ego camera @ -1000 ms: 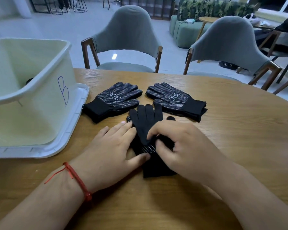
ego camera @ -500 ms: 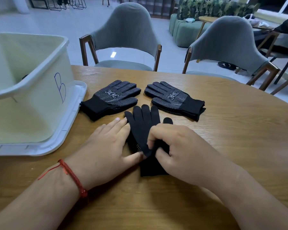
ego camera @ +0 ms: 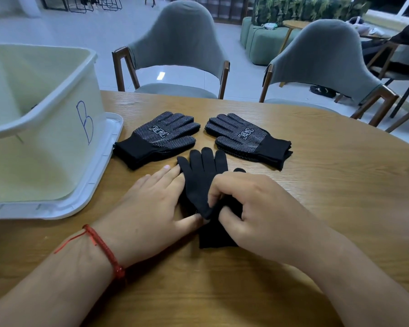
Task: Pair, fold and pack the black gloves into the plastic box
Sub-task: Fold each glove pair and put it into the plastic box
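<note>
Head view: at far left a pale plastic box (ego camera: 57, 147) stands open on the wooden tabletop (ego camera: 340, 197), seated on its white lid (ego camera: 109, 147), with a blue letter B (ego camera: 85, 121) penned on the wall that faces the gloves. Just right of the lid lies the left glove stack (ego camera: 158, 138), black with the white-dotted side up, cuffs toward the box. Nearer the camera the left hand (ego camera: 151, 204), a red string bracelet (ego camera: 102, 246) on its wrist, lies flat with straight fingers. Its grip is slack and apart, the fingers pressing along the left edge of the middle glove (ego camera: 198, 178) and the thumb tip touching it lower down. That glove lies plain side up between the 2 hands, fingers pointing away from the person, cuff nearest. A few white dots peeping out under it suggest a 2nd glove beneath, though I cannot be sure. The right hand (ego camera: 253, 208) has its grip clamped on the middle glove, thumb and curled fingers pinching a raised fold of fabric. Beyond it the right glove stack (ego camera: 243, 138) rests dotted side up, cuffs to the right, just apart from the middle glove. All 3 lots lie on the tabletop, outside the box. A grey chair (ego camera: 324, 60) stands behind the far edge at right.
</note>
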